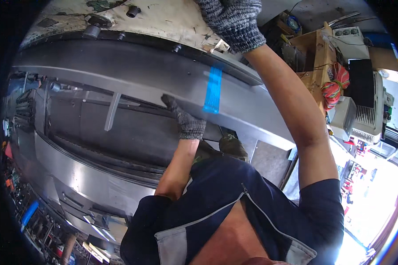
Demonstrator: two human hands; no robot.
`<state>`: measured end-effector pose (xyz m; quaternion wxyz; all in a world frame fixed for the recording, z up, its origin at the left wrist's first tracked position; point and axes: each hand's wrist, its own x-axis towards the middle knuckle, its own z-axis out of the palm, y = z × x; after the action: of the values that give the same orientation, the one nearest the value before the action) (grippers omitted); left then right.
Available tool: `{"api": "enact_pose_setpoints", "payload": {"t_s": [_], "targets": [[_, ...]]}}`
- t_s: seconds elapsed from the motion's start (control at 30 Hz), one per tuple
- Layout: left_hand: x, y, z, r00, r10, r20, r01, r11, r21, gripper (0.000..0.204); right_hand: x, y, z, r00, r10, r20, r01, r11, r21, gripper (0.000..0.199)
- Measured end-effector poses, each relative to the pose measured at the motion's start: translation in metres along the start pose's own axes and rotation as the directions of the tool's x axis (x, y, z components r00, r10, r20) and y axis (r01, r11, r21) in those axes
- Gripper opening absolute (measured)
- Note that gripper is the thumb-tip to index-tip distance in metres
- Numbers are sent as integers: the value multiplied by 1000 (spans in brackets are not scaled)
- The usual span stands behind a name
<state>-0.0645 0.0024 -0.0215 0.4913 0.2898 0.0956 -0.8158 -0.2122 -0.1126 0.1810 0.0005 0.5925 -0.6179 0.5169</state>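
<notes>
A long grey sheet-metal panel (132, 66) runs across the view, with a strip of blue tape (213, 90) on it. My left hand (186, 121), in a grey knit glove, grips the panel's lower edge from beneath, just left of the tape. My right hand (233, 22), also gloved, reaches up to the panel's upper edge beside a worn white-painted machine surface (163, 17). Its fingers run out of the frame, so its hold is hidden. My dark blue work jacket (234, 207) fills the bottom centre.
Dark bolts (93, 31) stick out of the white machine surface. More bent steel sections (84, 176) lie lower left. At right stand a wooden shelf (318, 53), a bundle of red and green cord (334, 88) and white equipment housings (367, 110). Bright daylight lies lower right.
</notes>
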Motion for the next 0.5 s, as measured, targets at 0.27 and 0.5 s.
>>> {"api": "enact_pose_setpoints", "payload": {"t_s": [0.27,0.5], "targets": [[20,2,-13,997,-38,-71,45,994,104,92,-48,26,-71,899,318,302,-186,901,-393,50],[15,53,17,987,129,96,-155,920,360,86,-245,127,-275,694,712,-106,-651,558,-515,46]]}}
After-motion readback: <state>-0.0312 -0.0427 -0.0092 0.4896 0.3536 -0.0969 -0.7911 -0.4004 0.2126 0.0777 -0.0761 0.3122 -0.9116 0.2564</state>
